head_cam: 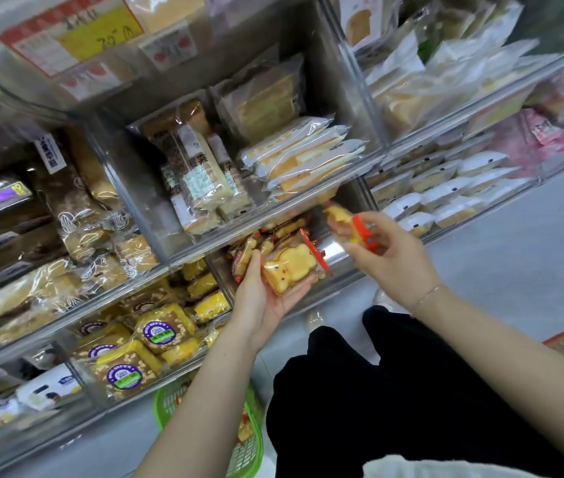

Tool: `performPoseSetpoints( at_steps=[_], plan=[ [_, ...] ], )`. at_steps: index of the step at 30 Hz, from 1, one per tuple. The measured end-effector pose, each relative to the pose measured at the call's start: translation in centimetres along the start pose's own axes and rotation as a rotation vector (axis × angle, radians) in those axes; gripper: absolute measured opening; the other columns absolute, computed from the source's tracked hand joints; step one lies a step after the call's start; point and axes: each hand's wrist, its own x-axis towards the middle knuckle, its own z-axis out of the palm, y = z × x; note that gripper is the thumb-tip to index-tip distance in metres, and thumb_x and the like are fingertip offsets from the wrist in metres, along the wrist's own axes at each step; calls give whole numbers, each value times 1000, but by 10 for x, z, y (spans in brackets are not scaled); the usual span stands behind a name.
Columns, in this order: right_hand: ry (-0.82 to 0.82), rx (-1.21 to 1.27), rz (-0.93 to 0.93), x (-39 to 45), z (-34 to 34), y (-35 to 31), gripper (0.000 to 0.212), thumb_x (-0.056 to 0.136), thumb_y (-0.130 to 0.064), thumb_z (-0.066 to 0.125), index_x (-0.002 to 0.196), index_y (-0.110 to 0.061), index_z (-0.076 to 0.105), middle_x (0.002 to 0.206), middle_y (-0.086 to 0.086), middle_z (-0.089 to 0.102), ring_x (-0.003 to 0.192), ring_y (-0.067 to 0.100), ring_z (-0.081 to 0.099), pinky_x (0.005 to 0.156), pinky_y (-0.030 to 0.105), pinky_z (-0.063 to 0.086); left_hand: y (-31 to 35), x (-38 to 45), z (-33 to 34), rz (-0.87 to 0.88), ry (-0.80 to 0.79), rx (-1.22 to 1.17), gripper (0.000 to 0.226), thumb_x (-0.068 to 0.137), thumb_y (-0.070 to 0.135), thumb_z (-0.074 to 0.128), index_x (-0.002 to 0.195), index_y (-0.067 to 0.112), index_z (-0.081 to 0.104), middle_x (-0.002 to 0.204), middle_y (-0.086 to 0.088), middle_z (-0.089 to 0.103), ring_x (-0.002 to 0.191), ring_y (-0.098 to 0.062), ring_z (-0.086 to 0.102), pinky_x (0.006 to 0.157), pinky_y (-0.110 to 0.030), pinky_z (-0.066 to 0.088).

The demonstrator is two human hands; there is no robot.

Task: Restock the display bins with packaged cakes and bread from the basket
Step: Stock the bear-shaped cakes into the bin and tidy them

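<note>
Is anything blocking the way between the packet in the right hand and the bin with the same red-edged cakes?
Nothing visible does. The right hand holds its packet just at the open front of the bin, above the cakes already lying there. The left hand, with the bear-shaped cake, is lower and to the side.

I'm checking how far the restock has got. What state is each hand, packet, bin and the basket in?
left hand: palm up, holding the bear-shaped cake packet.
bear-shaped cake packet: sealed, lying in the left hand at the bin's front.
right hand: fingers gripping a second cake packet.
second cake packet: held in the air, blurred.
bear-cake bin: partly filled.
green basket: on the floor, some packets inside.
</note>
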Motion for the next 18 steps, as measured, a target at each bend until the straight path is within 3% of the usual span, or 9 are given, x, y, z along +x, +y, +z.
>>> performPoseSetpoints(
  at_steps=[3, 5, 7, 9, 12, 14, 16, 18],
  plan=[
    [-55, -478, -236, -17, 17, -3, 42, 79, -34, 68, 119, -37, 55, 104, -5, 59, 88, 21, 63, 70, 37, 54, -6, 3, 13, -2, -45, -5, 59, 94, 59, 38, 133, 16, 50, 118, -19, 66, 107, -34, 65, 87, -44, 55],
    [-126, -552, -263, -23, 25, -5, 50, 79, -30, 67, 127, -35, 54, 106, -6, 51, 86, 20, 61, 68, 36, 53, -8, 3, 18, -1, -86, 7, 69, 87, 68, 41, 127, 15, 59, 120, -17, 66, 110, -32, 64, 84, -42, 55],
    [-231, -321, -167, -23, 22, -9, 50, 81, -19, 65, 127, -36, 55, 101, -9, 50, 86, 17, 59, 77, 34, 52, -8, 2, 17, 5, -121, 43, 59, 81, 63, 58, 114, 15, 70, 120, -16, 66, 111, -30, 64, 85, -42, 55],
    [-344, -45, -30, -18, 12, -13, 44, 83, -6, 64, 117, -34, 63, 96, -5, 60, 85, 21, 63, 82, 33, 52, -8, 0, 12, 7, -132, 82, 44, 75, 34, 76, 112, 11, 71, 118, -17, 66, 106, -30, 66, 79, -40, 56],
    [-432, 148, 126, -11, -1, -14, 40, 80, 0, 67, 110, -27, 67, 91, 8, 73, 91, 24, 68, 91, 39, 52, -7, -4, 2, 1, -125, 116, 55, 72, 12, 76, 124, 4, 59, 114, -20, 67, 92, -30, 68, 71, -38, 56],
    [-303, 230, 245, -5, -6, -12, 36, 76, -11, 75, 108, -21, 64, 90, 13, 73, 94, 27, 68, 96, 45, 49, -4, -6, -2, 27, -154, 103, 56, 73, 8, 73, 126, 5, 55, 113, -19, 68, 91, -30, 68, 71, -38, 56],
    [-195, 203, 327, -2, -8, -9, 51, 68, -30, 81, 113, -22, 60, 97, 9, 71, 99, 24, 65, 97, 43, 47, -3, -10, -2, 60, -175, 172, 59, 75, 4, 72, 129, 8, 51, 115, -18, 67, 96, -31, 67, 71, -39, 56],
    [-290, 136, 344, -2, -8, -11, 75, 53, -47, 79, 122, -30, 56, 97, 0, 70, 97, 15, 65, 96, 36, 47, -6, -12, 0, 77, -222, 291, 60, 78, 4, 72, 132, 10, 47, 118, -20, 66, 100, -34, 65, 73, -41, 56]
  ],
)
